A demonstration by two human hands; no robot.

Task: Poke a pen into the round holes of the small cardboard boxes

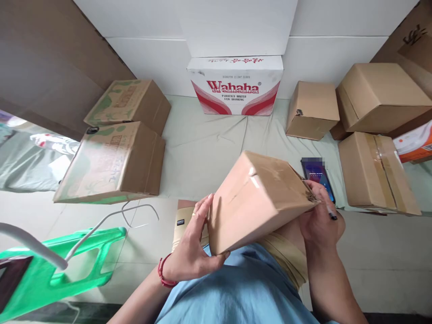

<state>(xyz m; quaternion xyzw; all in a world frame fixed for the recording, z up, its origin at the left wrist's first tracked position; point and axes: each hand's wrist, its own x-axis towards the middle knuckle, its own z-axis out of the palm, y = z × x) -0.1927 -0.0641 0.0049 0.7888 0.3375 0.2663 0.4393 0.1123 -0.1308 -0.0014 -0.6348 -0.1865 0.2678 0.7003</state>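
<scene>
A plain brown cardboard box (243, 211) is held tilted above my lap, between both hands. My left hand (199, 243) grips its left end, thumb underneath and fingers along the side. At the box's right corner, which looks torn and crumpled, my right hand (320, 216) is closed on the edge. A dark-tipped marker pen (332, 213) sticks out from that same hand. Just beyond it, a phone (317, 175) with its screen lit lies on the pale green cloth (195, 157).
A white and red water carton (236, 90) stands against the white panels. Two printed boxes (141, 166) are on the left, several plain boxes (371, 171) on the right. A green plastic stool (84, 265) with a white bent stand (37, 245) is at lower left.
</scene>
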